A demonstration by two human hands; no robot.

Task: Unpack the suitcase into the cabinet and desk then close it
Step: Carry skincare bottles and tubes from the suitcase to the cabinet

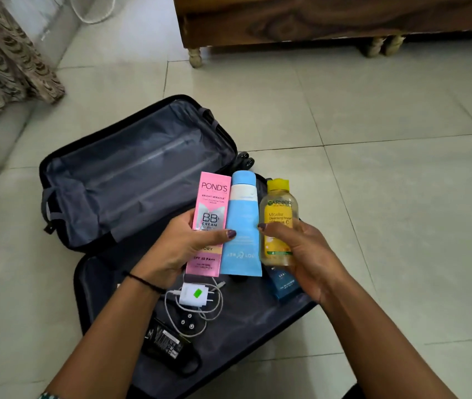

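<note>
My left hand (183, 246) pinches the pink cardboard carton (210, 214) and soft blue plastic tube (243, 223); my right hand (301, 254) wraps the likely slick yellow-capped clear bottle (277, 217).

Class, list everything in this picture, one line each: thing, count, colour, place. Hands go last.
suitcase: 1, dark navy, open on floor
Pond's BB cream box: 1, pink, in left hand
tube: 1, blue-white, between box and bottle, in the hands
Garnier micellar water bottle: 1, yellow, in right hand
carton: 1, blue, under right hand
charger with cable: 1, white, near suitcase half
power adapter: 1, black, near suitcase half
wooden furniture: 1, brown, far side
curtain: 1, beige patterned, left
left hand: 1, grips box
right hand: 1, grips bottle
</note>
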